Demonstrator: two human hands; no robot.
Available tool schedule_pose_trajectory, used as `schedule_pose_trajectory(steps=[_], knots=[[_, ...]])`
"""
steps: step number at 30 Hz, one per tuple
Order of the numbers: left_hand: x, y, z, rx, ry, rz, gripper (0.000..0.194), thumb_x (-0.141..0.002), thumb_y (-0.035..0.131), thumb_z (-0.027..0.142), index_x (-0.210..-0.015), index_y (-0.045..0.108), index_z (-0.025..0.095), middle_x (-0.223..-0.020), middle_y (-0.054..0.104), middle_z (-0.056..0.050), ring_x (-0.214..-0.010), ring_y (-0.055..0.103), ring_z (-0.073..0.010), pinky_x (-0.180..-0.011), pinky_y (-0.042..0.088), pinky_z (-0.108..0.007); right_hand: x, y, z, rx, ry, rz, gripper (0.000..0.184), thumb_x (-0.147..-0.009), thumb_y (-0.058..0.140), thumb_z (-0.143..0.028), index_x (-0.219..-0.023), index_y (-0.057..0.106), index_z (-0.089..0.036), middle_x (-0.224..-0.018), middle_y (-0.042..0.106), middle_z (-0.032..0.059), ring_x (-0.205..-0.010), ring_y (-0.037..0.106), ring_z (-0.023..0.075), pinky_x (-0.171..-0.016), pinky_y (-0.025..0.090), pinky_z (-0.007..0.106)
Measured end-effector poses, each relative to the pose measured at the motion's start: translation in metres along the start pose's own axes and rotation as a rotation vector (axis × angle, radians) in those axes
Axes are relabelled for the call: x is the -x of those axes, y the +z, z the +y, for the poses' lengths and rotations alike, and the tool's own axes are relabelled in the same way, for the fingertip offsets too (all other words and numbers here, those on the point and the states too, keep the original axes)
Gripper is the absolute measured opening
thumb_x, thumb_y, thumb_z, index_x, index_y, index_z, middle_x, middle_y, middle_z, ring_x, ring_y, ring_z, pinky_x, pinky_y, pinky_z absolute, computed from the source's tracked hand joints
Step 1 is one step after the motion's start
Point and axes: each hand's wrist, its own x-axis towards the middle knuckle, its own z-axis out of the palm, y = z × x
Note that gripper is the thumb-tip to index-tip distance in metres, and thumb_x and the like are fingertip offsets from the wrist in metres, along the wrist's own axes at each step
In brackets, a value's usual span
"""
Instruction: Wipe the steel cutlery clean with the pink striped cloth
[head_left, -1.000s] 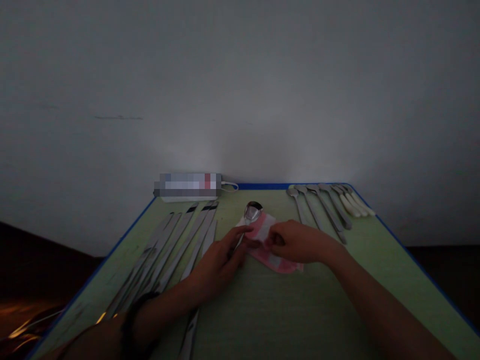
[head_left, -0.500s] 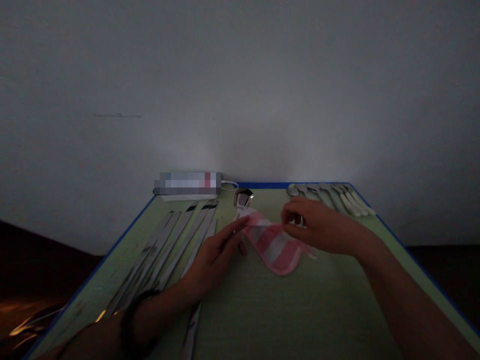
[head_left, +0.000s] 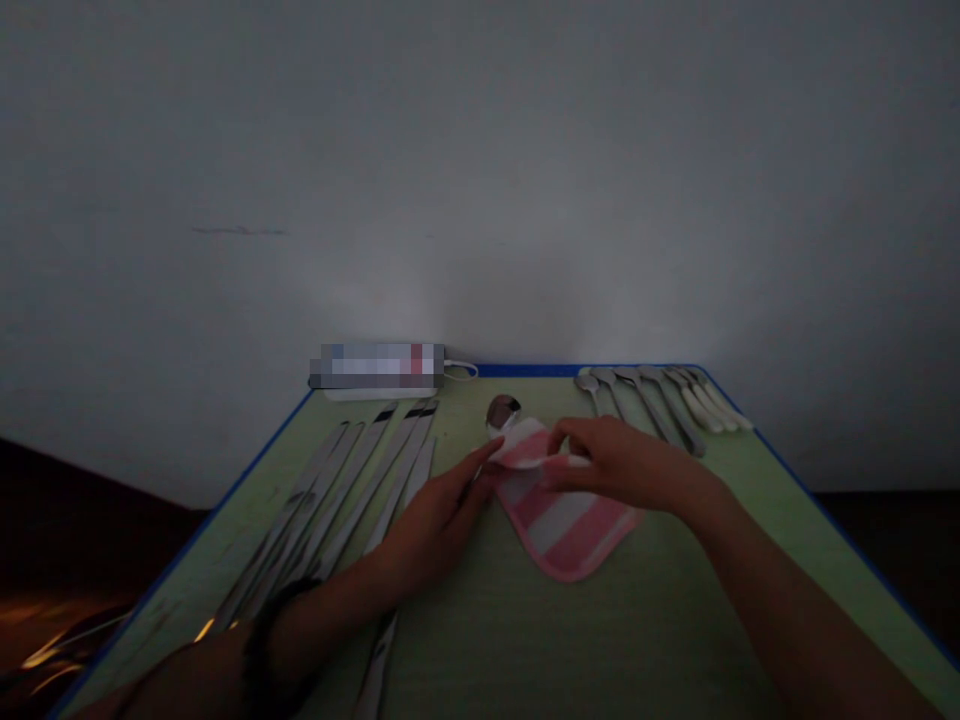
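A spoon (head_left: 503,411) shows its shiny bowl above a pink-and-white striped cloth (head_left: 561,520); the cloth covers its handle. At the cloth's left edge my left hand (head_left: 442,515) is closed, with thumb and fingers on the spoon's covered neck and the cloth. My right hand (head_left: 611,458) pinches a fold of the cloth just right of the spoon. The rest of the cloth hangs loosely toward me, over the pale green table (head_left: 600,640).
Several long flat metal utensils (head_left: 352,490) lie in a row on the left, partly under my left forearm. Several spoons (head_left: 652,395), some with pale handles, lie at the back right. A blurred box-like object (head_left: 379,370) with a white cord stands against the wall (head_left: 525,200).
My right hand has moved left with the cloth, folding its upper part over toward the spoon. The spoon's bowl has shifted slightly right and down. My left hand has stayed about where it was.
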Motion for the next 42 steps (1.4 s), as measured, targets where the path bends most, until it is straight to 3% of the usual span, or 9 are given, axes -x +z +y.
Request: schedule_pose_trajectory(steps=[4, 11, 15, 19, 21, 28, 32, 38, 42], knots=[[0.001, 0.000, 0.002, -0.063, -0.014, -0.033, 0.045, -0.094, 0.032, 0.036, -0.138, 0.031, 0.025, -0.129, 0.054, -0.004, -0.113, 0.054, -0.0214, -0.096, 0.040, -0.037, -0.007, -0.002, 0.014, 0.088, 0.092, 0.079, 0.027, -0.085, 0.040, -0.032, -0.077, 0.059, -0.015, -0.077, 0.062, 0.0080, -0.067, 0.052, 0.0148, -0.058, 0.031, 0.026], [0.001, 0.000, -0.002, -0.103, -0.030, -0.037, 0.047, -0.094, 0.031, 0.035, -0.140, 0.026, 0.025, -0.129, 0.055, -0.004, -0.113, 0.054, -0.0238, -0.096, 0.040, -0.041, -0.008, -0.015, 0.048, 0.111, 0.402, 0.185, 0.028, -0.083, 0.035, -0.025, -0.078, 0.059, -0.012, -0.078, 0.061, 0.0121, -0.065, 0.053, 0.0168, -0.058, 0.034, 0.028], [0.002, 0.001, -0.004, -0.098, -0.021, -0.029, 0.046, -0.094, 0.032, 0.036, -0.139, 0.028, 0.025, -0.128, 0.056, -0.005, -0.111, 0.055, -0.0243, -0.095, 0.040, -0.042, -0.004, -0.019, 0.054, 0.034, 0.393, 0.312, 0.029, -0.082, 0.038, -0.031, -0.084, 0.061, -0.013, -0.074, 0.061, 0.0089, -0.062, 0.053, 0.0161, -0.057, 0.036, 0.027], [0.001, 0.000, -0.004, -0.031, -0.002, -0.028, 0.046, -0.093, 0.034, 0.033, -0.138, 0.029, 0.023, -0.127, 0.057, -0.006, -0.111, 0.054, -0.0237, -0.095, 0.039, -0.041, 0.000, -0.023, 0.039, -0.012, 0.224, 0.401, 0.033, -0.083, 0.040, -0.033, -0.103, 0.060, -0.017, -0.073, 0.062, 0.0053, -0.066, 0.054, 0.0156, -0.061, 0.038, 0.026], [-0.001, 0.000, -0.005, 0.041, -0.008, -0.014, 0.045, -0.093, 0.034, 0.032, -0.138, 0.029, 0.023, -0.124, 0.059, -0.006, -0.104, 0.057, -0.0218, -0.091, 0.042, -0.038, 0.003, -0.023, 0.025, -0.032, 0.122, 0.331, 0.036, -0.083, 0.043, -0.035, -0.112, 0.058, -0.018, -0.073, 0.062, 0.0039, -0.067, 0.054, 0.0150, -0.063, 0.038, 0.026], [-0.005, 0.001, -0.013, 0.242, -0.055, 0.151, 0.044, -0.093, 0.036, 0.034, -0.135, 0.032, 0.021, -0.098, 0.065, -0.004, -0.073, 0.056, -0.0150, -0.070, 0.045, -0.028, 0.008, 0.001, -0.013, -0.008, -0.127, -0.242, 0.051, -0.076, 0.054, -0.036, -0.126, 0.048, -0.028, -0.079, 0.063, 0.0003, -0.062, 0.052, 0.0120, -0.056, 0.035, 0.023], [-0.007, 0.001, -0.011, 0.270, -0.053, 0.150, 0.044, -0.093, 0.037, 0.032, -0.135, 0.032, 0.022, -0.096, 0.065, -0.003, -0.070, 0.056, -0.0140, -0.065, 0.044, -0.026, 0.007, 0.005, -0.008, 0.031, -0.039, -0.235, 0.059, -0.067, 0.061, -0.038, -0.122, 0.047, -0.023, -0.089, 0.063, 0.0031, -0.071, 0.055, 0.0145, -0.058, 0.036, 0.024], [-0.007, -0.003, -0.005, 0.144, -0.033, 0.073, 0.037, -0.093, 0.035, 0.028, -0.127, 0.046, 0.023, -0.076, 0.063, 0.001, -0.068, 0.057, -0.0148, -0.066, 0.044, -0.026, 0.009, 0.004, -0.010, 0.192, 0.082, -0.293, 0.043, -0.061, 0.063, -0.050, -0.090, 0.060, -0.019, -0.084, 0.063, 0.0050, -0.066, 0.055, 0.0170, -0.050, 0.034, 0.025], [-0.006, -0.005, -0.005, 0.057, 0.014, 0.029, 0.032, -0.091, 0.036, 0.023, -0.111, 0.060, 0.022, -0.075, 0.063, 0.001, -0.072, 0.058, -0.0145, -0.070, 0.043, -0.025, 0.005, 0.014, -0.021, 0.299, 0.096, -0.365, 0.029, -0.064, 0.059, -0.035, -0.085, 0.065, -0.016, -0.083, 0.066, 0.0084, -0.066, 0.058, 0.0188, -0.050, 0.035, 0.026]])
